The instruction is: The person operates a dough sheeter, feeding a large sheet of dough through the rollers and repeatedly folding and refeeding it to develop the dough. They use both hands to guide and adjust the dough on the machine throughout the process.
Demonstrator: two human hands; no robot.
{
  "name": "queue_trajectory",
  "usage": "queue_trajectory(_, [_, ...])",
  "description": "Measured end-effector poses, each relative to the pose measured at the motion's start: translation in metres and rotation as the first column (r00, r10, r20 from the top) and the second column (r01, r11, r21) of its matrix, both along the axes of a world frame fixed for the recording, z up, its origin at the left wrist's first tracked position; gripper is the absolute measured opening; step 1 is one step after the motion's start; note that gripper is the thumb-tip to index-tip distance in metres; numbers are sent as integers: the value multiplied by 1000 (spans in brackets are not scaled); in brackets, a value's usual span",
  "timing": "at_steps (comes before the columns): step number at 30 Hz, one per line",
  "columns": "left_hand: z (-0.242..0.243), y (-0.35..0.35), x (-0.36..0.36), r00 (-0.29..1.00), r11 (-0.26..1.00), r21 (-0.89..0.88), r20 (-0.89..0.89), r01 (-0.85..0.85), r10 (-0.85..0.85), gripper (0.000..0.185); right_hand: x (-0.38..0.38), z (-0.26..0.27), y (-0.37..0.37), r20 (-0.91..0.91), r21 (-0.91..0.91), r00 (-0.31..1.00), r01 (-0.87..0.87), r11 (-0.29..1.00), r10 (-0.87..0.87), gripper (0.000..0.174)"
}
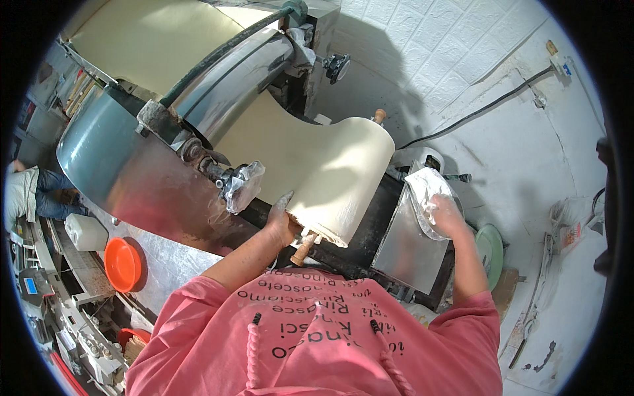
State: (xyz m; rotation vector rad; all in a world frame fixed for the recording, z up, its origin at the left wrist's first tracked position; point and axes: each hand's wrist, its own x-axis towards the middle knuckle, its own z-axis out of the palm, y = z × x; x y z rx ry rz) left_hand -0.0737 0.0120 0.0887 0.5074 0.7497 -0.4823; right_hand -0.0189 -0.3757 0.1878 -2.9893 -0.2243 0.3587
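A wide pale dough sheet (307, 153) runs down from the rollers of a dough sheeting machine (237, 74) and is wound into a thick roll on a wooden rolling pin (303, 251). My left hand (283, 222) rests against the near end of that roll, thumb on the sheet's edge, fingers partly hidden beneath. At the right, my right hand (442, 214) reaches into white flour (427, 185) in a shallow bowl (436, 232); its fingertips are covered, so its grasp cannot be told. The bowl stands on a metal box (411, 247).
Handwheels (242, 185) wrapped in plastic stick out from the machine. An orange basin (122, 265) and a white jerrycan (85, 232) are at the left. A green basin (490, 255) stands beyond my right arm. Another person (47, 193) is at the far left. A black cable (475, 111) crosses the wall.
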Motion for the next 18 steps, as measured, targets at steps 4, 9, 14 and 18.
queue_trajectory(4, [-2, 0, 0, 1000, 1000, 28, 30, -11, 10, 50, 3, 32, 48, -243, 637, 890, 447, 628, -387, 18])
queue_trajectory(9, [0, -3, 2, 1000, 982, 187, -24, 8, -4, 42, -19, 1, 173, 533, 321, 784, -534, 782, 317, 33])
queue_trajectory(14, [30, -9, -8, 980, 874, 484, 187, -39, -60, 45, 55, -13, 223, 248, -59, 780, -581, 812, 575, 36])
queue_trajectory(18, [33, 6, -1, 959, 920, 368, 281, -133, 26, 47, 121, 0, 230, 234, -286, 797, -492, 822, 557, 33])
